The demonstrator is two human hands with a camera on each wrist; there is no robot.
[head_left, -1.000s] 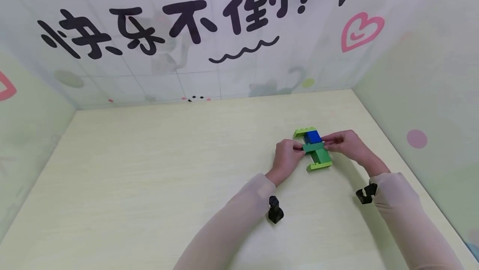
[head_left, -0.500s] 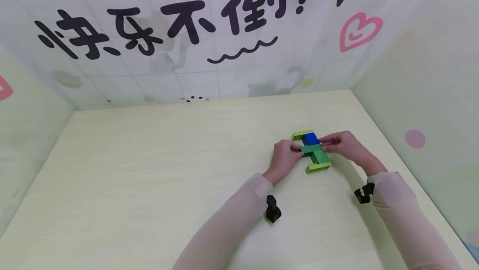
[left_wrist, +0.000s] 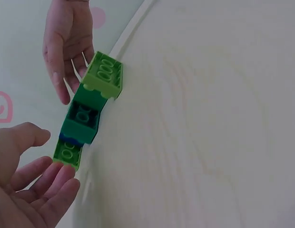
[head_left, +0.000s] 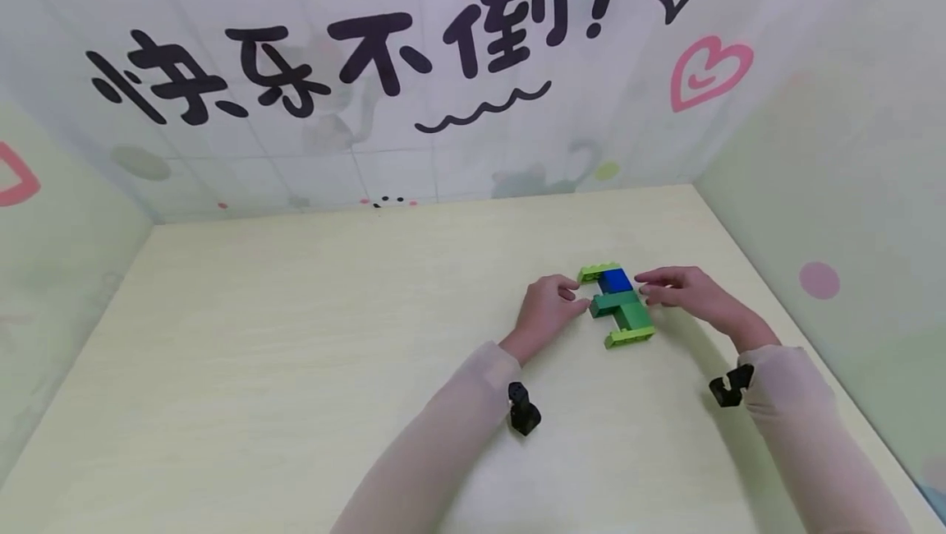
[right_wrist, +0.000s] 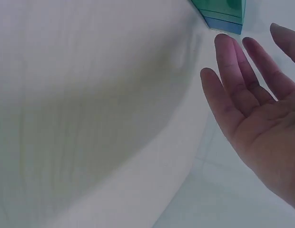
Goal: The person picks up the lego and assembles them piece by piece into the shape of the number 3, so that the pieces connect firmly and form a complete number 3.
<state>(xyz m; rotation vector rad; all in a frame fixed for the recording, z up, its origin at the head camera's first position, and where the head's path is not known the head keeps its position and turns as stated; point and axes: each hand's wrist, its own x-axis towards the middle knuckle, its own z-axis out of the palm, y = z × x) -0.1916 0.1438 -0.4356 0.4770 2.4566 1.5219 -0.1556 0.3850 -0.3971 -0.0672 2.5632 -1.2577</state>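
A joined set of toy building bricks (head_left: pixel 634 315) lies on its side on the table, in lime, blue and two greens. Its lime bricks (left_wrist: pixel 105 75) form the two ends, and a dark green brick (head_left: pixel 613 302) juts from the middle toward the left. Just left of that brick, my left hand (head_left: pixel 547 310) is apart from it, thumb and fingers spread with nothing between them. On the other side my right hand (head_left: pixel 687 292) hovers close by, its fingers (right_wrist: pixel 228 61) loosely extended and holding nothing. Only a green and blue corner of the bricks shows in the right wrist view.
The pale wooden table (head_left: pixel 332 370) spreads to the left and front. A printed back wall (head_left: pixel 384 140) and a right side wall (head_left: pixel 835 189) stand close behind and beside the bricks. Black wrist-camera mounts (head_left: pixel 523 411) hang at both sleeves.
Both hands have let go of the dark green brick and drawn slightly apart, the left hand to the left. The joined bricks stay where they lie; the head view has tilted a little.
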